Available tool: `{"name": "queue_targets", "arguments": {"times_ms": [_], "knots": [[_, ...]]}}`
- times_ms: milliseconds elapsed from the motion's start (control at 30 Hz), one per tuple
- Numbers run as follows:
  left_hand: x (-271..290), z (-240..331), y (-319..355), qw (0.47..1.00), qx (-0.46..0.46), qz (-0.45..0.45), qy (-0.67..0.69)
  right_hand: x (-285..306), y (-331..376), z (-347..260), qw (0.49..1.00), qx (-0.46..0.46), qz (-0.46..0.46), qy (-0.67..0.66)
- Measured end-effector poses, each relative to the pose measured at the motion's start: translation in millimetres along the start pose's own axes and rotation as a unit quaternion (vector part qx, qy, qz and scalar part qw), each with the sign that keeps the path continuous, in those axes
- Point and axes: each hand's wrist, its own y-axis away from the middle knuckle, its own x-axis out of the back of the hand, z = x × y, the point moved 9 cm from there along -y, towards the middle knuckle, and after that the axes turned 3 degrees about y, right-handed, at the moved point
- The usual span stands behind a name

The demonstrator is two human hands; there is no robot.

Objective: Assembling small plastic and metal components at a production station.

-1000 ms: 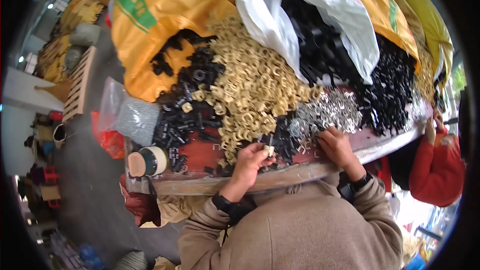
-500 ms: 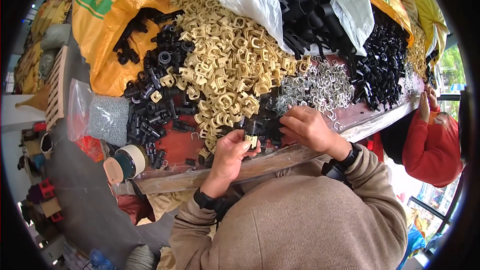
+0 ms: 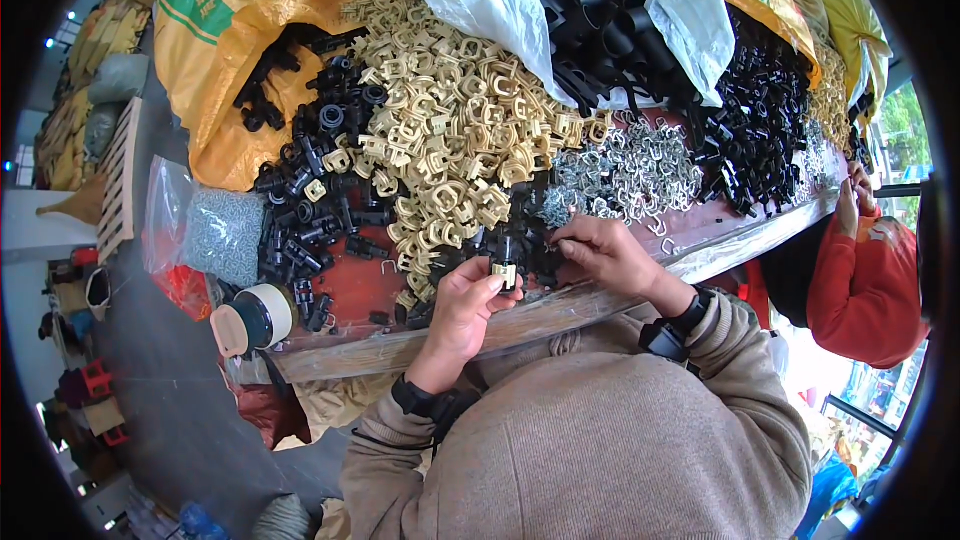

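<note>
My left hand (image 3: pixel 463 308) is closed around a small black plastic fitting (image 3: pixel 506 244) with a cream plastic clip (image 3: pixel 504 274) on its lower part, held upright over the table's near edge. To its right, my right hand (image 3: pixel 610 258) has thumb and forefinger pressed together; anything between them is too small to make out. Just beyond those fingertips lies a little heap of fine grey metal pieces (image 3: pixel 558 208), beside a spread of shiny bent metal clips (image 3: pixel 640 168). A large pile of cream clips (image 3: pixel 440 120) rises beyond my left hand.
Black fittings (image 3: pixel 300 225) spill from an orange sack (image 3: pixel 225 145) at left. A tape roll (image 3: pixel 255 320) and a bag of grey pieces (image 3: pixel 225 235) lie there too. A white bag (image 3: pixel 700 30) holds black tubular parts. Another person in red (image 3: pixel 868 285) works at far right.
My right hand has drawn slightly toward me and left, off the heap of fine metal pieces, its fingertips now pinched. My left hand keeps the fitting nearly in place.
</note>
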Motion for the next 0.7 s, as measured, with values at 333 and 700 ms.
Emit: {"name": "queue_targets", "arguments": {"times_ms": [333,700], "knots": [[-14,-7,-18,0.999,0.030,0.010,-0.020,-16,7,15,0.865,-0.219,-0.088,-0.443],[-34,-11,-22,0.998,0.034,-0.017,-0.047,2,5,-12,0.925,-0.137,-0.048,-0.350]]}}
